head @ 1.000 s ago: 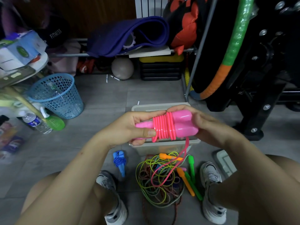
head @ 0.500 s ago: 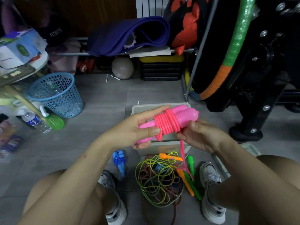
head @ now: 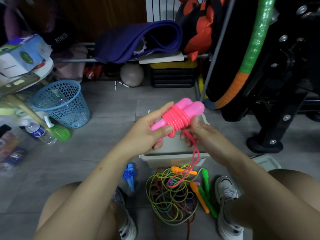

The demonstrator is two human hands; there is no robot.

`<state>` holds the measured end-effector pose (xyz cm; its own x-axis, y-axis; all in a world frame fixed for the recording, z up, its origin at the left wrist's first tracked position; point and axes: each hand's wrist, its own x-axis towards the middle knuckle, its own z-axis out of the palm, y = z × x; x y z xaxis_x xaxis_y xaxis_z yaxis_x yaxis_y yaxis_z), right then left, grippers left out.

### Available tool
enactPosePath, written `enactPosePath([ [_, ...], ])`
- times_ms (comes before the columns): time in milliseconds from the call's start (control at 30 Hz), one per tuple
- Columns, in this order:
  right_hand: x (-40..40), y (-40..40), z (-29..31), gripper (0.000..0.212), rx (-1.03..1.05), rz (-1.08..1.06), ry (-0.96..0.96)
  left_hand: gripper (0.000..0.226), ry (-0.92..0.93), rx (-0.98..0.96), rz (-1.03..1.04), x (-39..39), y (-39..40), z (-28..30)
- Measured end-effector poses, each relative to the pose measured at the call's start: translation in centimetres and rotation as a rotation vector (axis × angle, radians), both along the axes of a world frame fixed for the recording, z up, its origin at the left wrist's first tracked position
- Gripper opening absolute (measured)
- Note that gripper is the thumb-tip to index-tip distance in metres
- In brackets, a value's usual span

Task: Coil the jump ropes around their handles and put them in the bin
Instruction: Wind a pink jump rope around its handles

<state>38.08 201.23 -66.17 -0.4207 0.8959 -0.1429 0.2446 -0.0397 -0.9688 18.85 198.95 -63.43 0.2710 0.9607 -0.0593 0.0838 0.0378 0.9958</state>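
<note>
Pink jump rope: two smooth, glossy plastic handles laid side by side, rounded at the far end and tapering toward the near end; a thin pink cord is wound round both in tight, even turns.
Loose cord tail: hangs from the coil in a long loop down to the floor pile.
Left hand: grips the tapered handle ends, thumb pressed beside the coil, fingers curled behind.
Right hand: below and right of the coil, fingers curled, pinching the cord where it leaves the windings.
Bin: pale, rectangular plastic, directly under the held rope, on the grey tiled floor.
Floor pile: tangled yellow-green and brown cords with orange and green handles, just in front of the bin.
Blue rope: already coiled, lying left of the pile.
</note>
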Motion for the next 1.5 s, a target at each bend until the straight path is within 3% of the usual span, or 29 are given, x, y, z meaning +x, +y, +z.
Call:
enactPosePath([
  [100, -0.7, -0.3, 0.4, 0.019, 0.005, 0.028, 0.072, 0.065, 0.023, 0.021, 0.123, 0.5, 1.1, -0.3],
  [133, -0.9, -0.4, 0.2, 0.014, -0.017, 0.01, 0.07, 0.065, 0.063, 0.049, 0.162, 0.5, 1.6, -0.5],
  [233, -1.2, -0.3, -0.3, 0.012, 0.059, -0.082, -0.072, 0.067, 0.231, 0.168, 0.222, 0.0, 3.3, -1.3],
  [367, -0.2, 0.7, -0.2, 0.014, 0.521, -0.088, -0.631, 0.071, 0.517, 0.217, 0.169, -0.3, 4.1, -2.0],
  [500, -0.2, 1.7, 0.1, 0.026, 0.894, -0.13, -0.787, 0.074, 0.588, 0.162, 0.049, -0.4, 4.9, -2.2],
  [600, -0.2, 2.5, -0.4, 0.038, 1.018, -0.124, -0.756, 0.073, 0.571, 0.113, -0.079, -0.8, 5.2, -2.1],
  [767, -0.2, 2.9, 0.2, 0.036, 0.933, -0.134, -0.681, 0.071, 0.713, 0.061, -0.343, -0.8, 4.9, -1.7],
  [833, 0.3, 3.8, 0.9, 0.036, 0.693, -0.112, -0.66, 0.068, 0.604, 0.0, -0.441, -0.7, 4.8, -1.3],
  [900, 0.9, 4.6, 1.2, 0.039, 0.412, -0.014, -0.499, 0.068, 0.486, -0.093, -0.496, -1.0, 4.6, -1.1],
  [967, 1.1, 5.1, 1.2, 0.046, 0.349, 0.094, -0.357, 0.075, 0.459, -0.128, -0.538, -1.1, 4.4, -1.5],
  [1067, 0.9, 5.3, 1.0, 0.037, 0.287, 0.2, -0.224, 0.079, 0.413, -0.159, -0.527, -1.2, 4.2, -2.1],
  [1200, 0.7, 5.5, 0.9, 0.02, 0.213, 0.142, -0.039, 0.076, 0.273, -0.252, -0.493, -1.8, 4.1, -2.1],
  [1367, 0.6, 4.9, 0.8, 0.02, 0.127, 0.172, 0.158, 0.088, 0.141, -0.257, -0.515, -2.2, 3.5, -1.5],
  [1500, 0.9, 4.1, 1.1, 0.013, -0.007, 0.162, 0.233, 0.085, 0.054, -0.194, -0.503, -2.4, 3.0, -0.4],
])
